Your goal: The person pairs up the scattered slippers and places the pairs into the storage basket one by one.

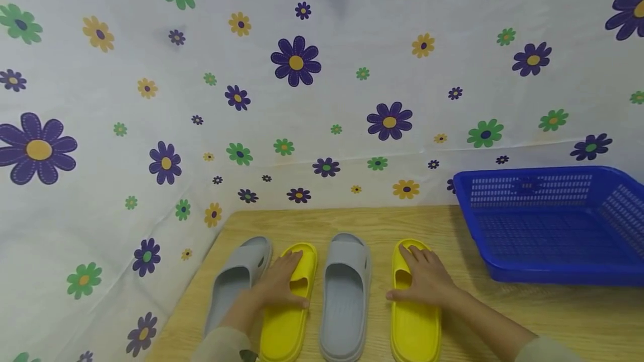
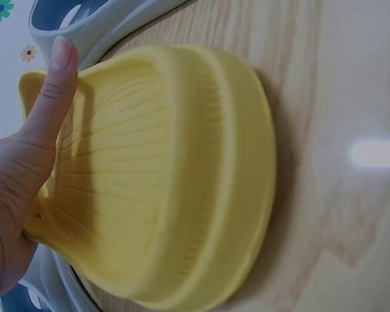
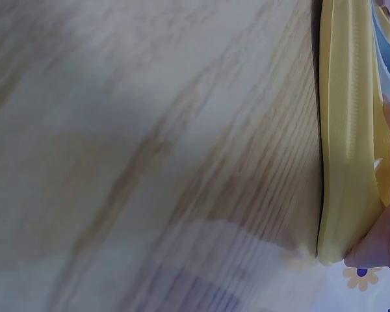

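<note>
My left hand (image 1: pixel 278 282) grips a yellow slipper (image 1: pixel 284 333), its fingers over the strap and its thumb at the inner edge. The left wrist view shows that slipper's ribbed footbed and rounded heel (image 2: pixel 214 169) close up, with the thumb (image 2: pixel 55 91) along its side. A second yellow slipper (image 1: pixel 416 333) is under my right hand (image 1: pixel 429 279), which grips it across the strap with the thumb on its left edge. One grey slipper (image 1: pixel 347 306) lies between the two yellow ones. Partly behind my left hand and forearm is another grey slipper (image 1: pixel 236 266). All toes point away from me.
A blue plastic basket (image 1: pixel 478 239) with perforated walls stands at the right on the wooden table (image 1: pixel 382 218). White cloth with a flower print (image 1: pixel 322 110) hangs behind the table and along its left side.
</note>
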Demonstrator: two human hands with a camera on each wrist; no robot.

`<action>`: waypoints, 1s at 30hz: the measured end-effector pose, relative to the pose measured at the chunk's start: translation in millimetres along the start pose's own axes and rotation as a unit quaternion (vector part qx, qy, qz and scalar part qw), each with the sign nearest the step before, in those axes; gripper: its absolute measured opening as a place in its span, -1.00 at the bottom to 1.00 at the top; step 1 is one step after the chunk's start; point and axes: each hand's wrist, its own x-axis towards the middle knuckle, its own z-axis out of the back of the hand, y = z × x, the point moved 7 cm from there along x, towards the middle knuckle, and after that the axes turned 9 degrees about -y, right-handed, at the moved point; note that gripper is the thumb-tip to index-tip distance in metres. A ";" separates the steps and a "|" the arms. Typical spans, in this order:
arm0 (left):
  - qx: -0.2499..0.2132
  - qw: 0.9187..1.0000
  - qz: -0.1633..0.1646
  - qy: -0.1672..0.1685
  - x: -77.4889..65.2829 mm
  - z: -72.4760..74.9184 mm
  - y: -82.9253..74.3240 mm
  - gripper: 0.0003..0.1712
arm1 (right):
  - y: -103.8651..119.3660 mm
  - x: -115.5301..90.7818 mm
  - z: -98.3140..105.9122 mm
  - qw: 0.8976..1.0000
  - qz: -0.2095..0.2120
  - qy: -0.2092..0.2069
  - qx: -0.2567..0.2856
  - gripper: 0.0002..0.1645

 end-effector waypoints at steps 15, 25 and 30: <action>0.016 1.000 -0.002 -0.012 -9.9 -3.1 -5.6 0.33 | -2.2 -6.9 -0.9 1.000 -0.020 -0.005 -0.001 0.28; 0.018 1.000 0.014 -0.016 -17.4 -1.9 -9.5 0.35 | -1.1 -10.5 -0.7 0.999 -0.033 -0.016 0.008 0.26; 0.021 0.999 0.032 -0.002 -19.1 -5.9 -8.8 0.37 | 0.1 -15.7 1.1 0.999 -0.047 -0.011 0.014 0.27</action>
